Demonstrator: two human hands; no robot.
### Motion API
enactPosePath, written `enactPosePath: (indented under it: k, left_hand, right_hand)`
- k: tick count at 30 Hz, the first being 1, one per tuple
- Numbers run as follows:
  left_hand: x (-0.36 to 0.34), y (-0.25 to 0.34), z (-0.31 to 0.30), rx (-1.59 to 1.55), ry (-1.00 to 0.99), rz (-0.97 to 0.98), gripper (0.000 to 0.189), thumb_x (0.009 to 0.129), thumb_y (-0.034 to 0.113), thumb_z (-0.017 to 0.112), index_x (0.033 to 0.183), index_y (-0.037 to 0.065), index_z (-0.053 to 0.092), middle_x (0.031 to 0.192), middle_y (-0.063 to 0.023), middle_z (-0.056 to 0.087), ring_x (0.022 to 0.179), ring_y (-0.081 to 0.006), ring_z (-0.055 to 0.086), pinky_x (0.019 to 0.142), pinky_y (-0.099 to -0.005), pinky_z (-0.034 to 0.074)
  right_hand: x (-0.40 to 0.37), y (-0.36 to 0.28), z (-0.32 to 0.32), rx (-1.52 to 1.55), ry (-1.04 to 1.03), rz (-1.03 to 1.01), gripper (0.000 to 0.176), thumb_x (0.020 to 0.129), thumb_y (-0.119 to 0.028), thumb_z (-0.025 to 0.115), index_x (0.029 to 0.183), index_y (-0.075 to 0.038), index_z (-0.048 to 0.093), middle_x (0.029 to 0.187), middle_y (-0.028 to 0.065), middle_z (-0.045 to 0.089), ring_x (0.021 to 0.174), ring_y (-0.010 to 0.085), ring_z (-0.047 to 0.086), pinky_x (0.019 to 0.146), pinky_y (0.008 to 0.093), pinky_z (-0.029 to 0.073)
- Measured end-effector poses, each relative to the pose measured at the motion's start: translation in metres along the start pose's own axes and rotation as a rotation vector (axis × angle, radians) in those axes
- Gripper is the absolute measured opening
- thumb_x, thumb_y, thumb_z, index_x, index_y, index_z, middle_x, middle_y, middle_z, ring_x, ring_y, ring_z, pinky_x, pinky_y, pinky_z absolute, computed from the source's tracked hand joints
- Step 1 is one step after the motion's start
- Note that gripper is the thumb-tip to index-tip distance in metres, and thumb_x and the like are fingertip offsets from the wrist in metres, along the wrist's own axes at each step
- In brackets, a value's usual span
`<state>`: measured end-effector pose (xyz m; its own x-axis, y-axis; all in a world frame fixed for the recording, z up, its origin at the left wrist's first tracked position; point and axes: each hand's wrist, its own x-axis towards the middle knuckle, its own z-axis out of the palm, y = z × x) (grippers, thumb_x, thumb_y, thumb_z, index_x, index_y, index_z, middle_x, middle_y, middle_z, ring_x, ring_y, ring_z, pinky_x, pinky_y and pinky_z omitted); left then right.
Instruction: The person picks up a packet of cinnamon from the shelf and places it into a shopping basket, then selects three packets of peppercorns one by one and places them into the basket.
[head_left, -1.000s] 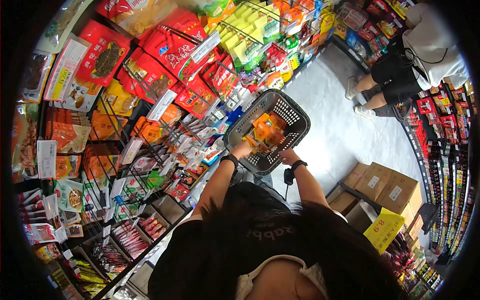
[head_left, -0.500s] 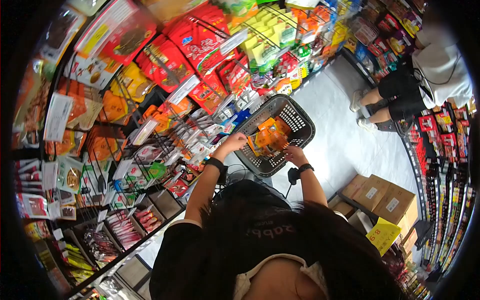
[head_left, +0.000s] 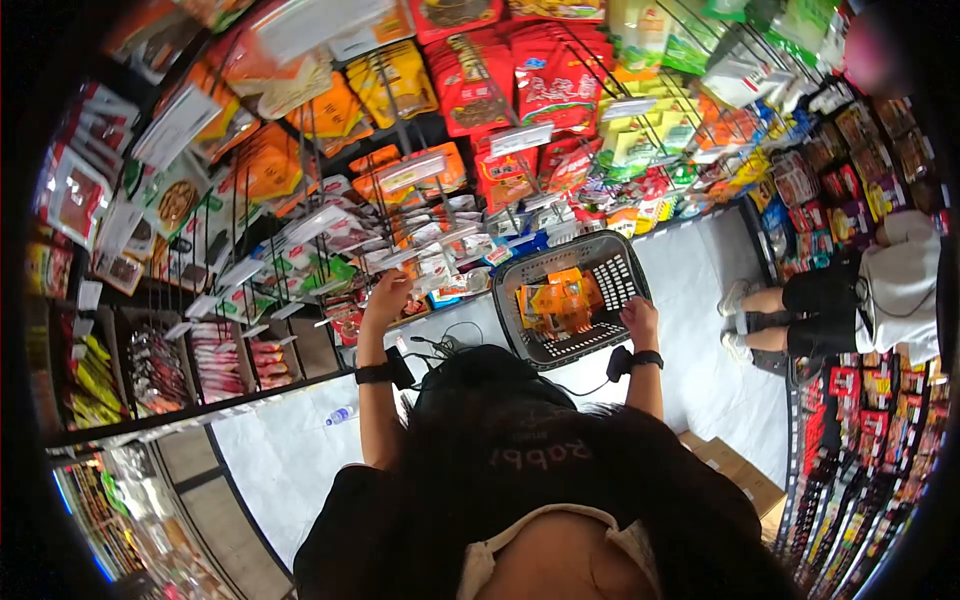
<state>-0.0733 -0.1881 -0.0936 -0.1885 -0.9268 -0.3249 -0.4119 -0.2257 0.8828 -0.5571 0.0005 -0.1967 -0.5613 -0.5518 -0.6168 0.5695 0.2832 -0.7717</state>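
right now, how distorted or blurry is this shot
Head view: heavy fisheye curves the shelves and floor, and a black vignette rings the frame; the basket and the right hand at its rim read sharp; the outer edges smear.

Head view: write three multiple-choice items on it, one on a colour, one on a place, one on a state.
1. What colour are the packets lying in the basket?
A. blue
B. orange
C. white

2. Where is the left hand?
A. inside the basket
B. down on the floor
C. up at the hanging packets on the shelf rack

3. What is the right hand doing?
A. closed on the basket's rim
B. hanging free at the side
C. holding a bottle

Answers:
1 B, the packets show orange through the dark mesh.
2 C, the left arm is raised to the rack, clear of the basket.
3 A, the fingers sit on the basket's near edge.
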Motion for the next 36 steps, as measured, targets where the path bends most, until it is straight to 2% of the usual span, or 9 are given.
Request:
enactPosePath:
  k: [6, 7, 10, 14, 15, 21, 27, 30, 36]
  left_hand:
    - [-0.03, -0.01, -0.036, -0.068, 0.12, -0.014, 0.026, 0.084, 0.02, 0.055, 0.102, 0.0, 0.056, 0.082, -0.0068, 0.061, 0.074, -0.0106, 0.056, 0.064, -0.0233, 0.044]
    - [-0.032, -0.012, -0.042, -0.089, 0.12, -0.008, 0.026, 0.084, 0.02, 0.055, 0.102, 0.001, 0.055, 0.082, -0.0069, 0.061, 0.074, -0.0108, 0.057, 0.064, -0.0232, 0.044]
    - [-0.04, -0.018, -0.058, -0.15, 0.116, 0.008, 0.027, 0.085, 0.019, 0.053, 0.104, 0.001, 0.055, 0.082, -0.0073, 0.061, 0.074, -0.0113, 0.058, 0.065, -0.023, 0.045]
    - [-0.061, -0.011, -0.077, -0.143, 0.207, -0.058, 0.027, 0.085, 0.02, 0.054, 0.102, -0.001, 0.054, 0.086, -0.0073, 0.061, 0.074, -0.0111, 0.059, 0.064, -0.0227, 0.045]
    - [-0.061, -0.019, -0.082, -0.135, 0.222, -0.065, 0.027, 0.085, 0.02, 0.054, 0.102, -0.001, 0.054, 0.086, -0.0073, 0.061, 0.074, -0.0108, 0.059, 0.063, -0.0223, 0.045]
    - [-0.063, -0.03, -0.116, -0.276, 0.19, -0.115, 0.024, 0.086, 0.02, 0.054, 0.1, 0.001, 0.055, 0.085, -0.0061, 0.061, 0.072, -0.0094, 0.057, 0.06, -0.0213, 0.045]
    - [-0.04, -0.036, -0.138, -0.332, 0.195, -0.073, 0.025, 0.086, 0.021, 0.054, 0.101, 0.0, 0.055, 0.087, -0.0056, 0.061, 0.068, -0.0091, 0.055, 0.059, -0.0213, 0.045]
    - [-0.031, -0.037, -0.149, -0.323, 0.136, -0.034, 0.028, 0.087, 0.023, 0.053, 0.104, 0.001, 0.054, 0.089, -0.0056, 0.06, 0.072, -0.0095, 0.056, 0.06, -0.0208, 0.044]
    - [-0.037, -0.012, -0.161, -0.331, 0.136, -0.048, 0.032, 0.087, 0.026, 0.053, 0.107, 0.001, 0.053, 0.089, -0.0049, 0.06, 0.077, -0.0113, 0.057, 0.068, -0.0229, 0.044]
  right_hand:
    - [-0.01, -0.008, 0.099, -0.096, -0.28, -0.065, 0.024, 0.08, -0.019, 0.056, 0.098, -0.004, 0.053, 0.08, 0.0058, 0.059, 0.06, 0.0116, 0.052, 0.052, 0.0233, 0.045]
    - [0.005, 0.0, 0.118, -0.362, -0.205, -0.117, 0.024, 0.079, -0.018, 0.057, 0.099, -0.003, 0.055, 0.078, 0.0063, 0.06, 0.059, 0.0131, 0.055, 0.048, 0.0234, 0.044]
    - [0.004, 0.012, 0.156, -0.712, -0.364, -0.483, 0.024, 0.08, -0.017, 0.058, 0.097, -0.001, 0.058, 0.077, 0.0072, 0.06, 0.057, 0.0134, 0.055, 0.046, 0.0235, 0.043]
    - [-0.024, 0.007, 0.191, -1.092, -0.547, -0.705, 0.033, 0.077, -0.026, 0.059, 0.097, 0.0, 0.058, 0.083, 0.0148, 0.063, 0.072, 0.0245, 0.061, 0.063, 0.0319, 0.047]
    - [-0.034, 0.005, 0.195, -1.134, -0.611, -0.653, 0.035, 0.076, -0.029, 0.06, 0.097, -0.001, 0.058, 0.085, 0.0177, 0.062, 0.081, 0.0284, 0.061, 0.072, 0.034, 0.046]
    - [-0.078, 0.001, 0.216, -1.271, -0.603, -0.711, 0.033, 0.078, -0.028, 0.06, 0.097, -0.001, 0.058, 0.085, 0.0178, 0.062, 0.083, 0.0283, 0.06, 0.072, 0.0343, 0.047]
    - [-0.089, 0.02, 0.206, -1.195, -0.611, -0.77, 0.035, 0.078, -0.028, 0.06, 0.101, -0.001, 0.057, 0.093, 0.0172, 0.061, 0.084, 0.0273, 0.06, 0.073, 0.0337, 0.047]
    - [-0.127, 0.007, 0.218, -1.327, -0.527, -0.595, 0.037, 0.078, -0.028, 0.061, 0.103, -0.001, 0.056, 0.094, 0.0174, 0.061, 0.084, 0.0276, 0.06, 0.074, 0.0327, 0.048]
    - [-0.153, 0.007, 0.244, -1.303, -0.583, -0.563, 0.037, 0.078, -0.029, 0.06, 0.103, -0.003, 0.057, 0.092, 0.0175, 0.061, 0.083, 0.0287, 0.059, 0.072, 0.0343, 0.046]
